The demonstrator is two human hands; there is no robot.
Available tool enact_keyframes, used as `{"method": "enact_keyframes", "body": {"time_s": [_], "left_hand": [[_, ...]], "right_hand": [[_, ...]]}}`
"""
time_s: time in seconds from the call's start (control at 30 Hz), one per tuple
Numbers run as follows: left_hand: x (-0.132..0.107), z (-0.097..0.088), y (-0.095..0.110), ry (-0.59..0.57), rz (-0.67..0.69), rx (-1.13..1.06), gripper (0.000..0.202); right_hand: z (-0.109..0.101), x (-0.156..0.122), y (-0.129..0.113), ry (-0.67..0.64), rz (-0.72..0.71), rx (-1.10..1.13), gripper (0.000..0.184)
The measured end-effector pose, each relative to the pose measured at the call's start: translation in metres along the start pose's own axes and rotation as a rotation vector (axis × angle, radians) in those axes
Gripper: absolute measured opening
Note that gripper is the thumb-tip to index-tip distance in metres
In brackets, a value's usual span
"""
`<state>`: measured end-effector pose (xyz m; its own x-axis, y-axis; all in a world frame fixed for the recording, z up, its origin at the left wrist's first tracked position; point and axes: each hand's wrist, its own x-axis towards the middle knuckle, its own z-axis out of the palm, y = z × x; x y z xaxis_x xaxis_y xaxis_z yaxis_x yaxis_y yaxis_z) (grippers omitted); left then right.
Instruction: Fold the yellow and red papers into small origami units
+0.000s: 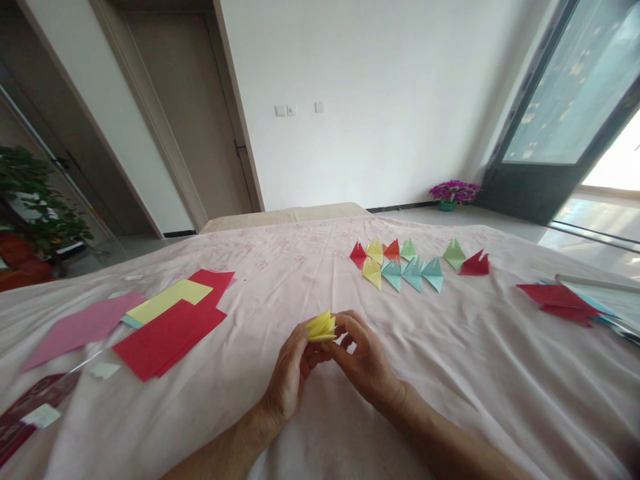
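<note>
Yellow folded paper (321, 328) is held over the pink tablecloth (280, 280), its ends partly covered, its folds hard to make out. It is pinched between the left hand (290, 367) and right hand (367, 357), fingers curled closely inward.

Plain white wall (370, 140), bright daylight from the right.
Left, a flat brown door (180, 100) with dark lever handle (240, 146); right, purple flowers in a green pot (447, 207) on pale grey floor (425, 215), near a dark-framed glass door (565, 93).
</note>
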<state>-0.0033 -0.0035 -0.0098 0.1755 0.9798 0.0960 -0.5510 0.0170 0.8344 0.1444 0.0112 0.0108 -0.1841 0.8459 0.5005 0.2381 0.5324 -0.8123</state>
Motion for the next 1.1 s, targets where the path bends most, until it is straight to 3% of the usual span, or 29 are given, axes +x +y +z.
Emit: {"method": "enact_keyframes", "body": {"time_s": [0.37,0.7,1.1], "left_hand": [[0.0,0.006,0.006,0.032,0.043,-0.005,0.037],[0.0,0.011,0.011,0.035,0.068,-0.007,0.035],[0.0,0.007,0.006,0.057,0.043,0.001,0.033]], "right_hand": [[0.001,-0.003,0.005,0.062,-0.048,-0.041,0.049],[0.0,0.0,0.001,0.158,-0.08,-0.117,0.02],[0.001,0.0,-0.002,0.144,-0.068,-0.062,0.022]]}}
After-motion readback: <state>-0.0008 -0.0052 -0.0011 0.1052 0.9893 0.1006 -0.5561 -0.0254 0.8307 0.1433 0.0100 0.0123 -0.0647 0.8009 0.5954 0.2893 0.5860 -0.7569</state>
